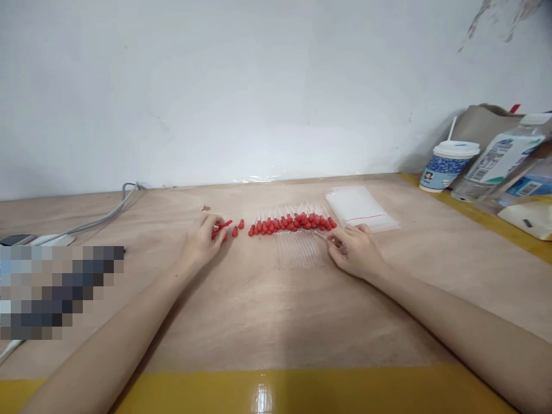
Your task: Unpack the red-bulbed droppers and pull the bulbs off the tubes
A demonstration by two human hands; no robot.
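Observation:
A row of clear glass droppers with red rubber bulbs (293, 222) lies across the middle of the wooden table (259, 310). Just in front of it sits a batch of bare clear glass tubes (299, 252). My left hand (202, 240) is closed on a red rubber bulb (222, 226), with a few loose red bulbs (236, 229) beside it. My right hand (356, 250) pinches one clear glass tube (322, 236) at the right end of the row.
A stack of clear zip bags (361, 208) lies behind my right hand. A lidded paper cup with a straw (448, 165), plastic bottles (502, 155) and a bag stand at the far right. Grey cables (99, 218) and a phone lie at the left.

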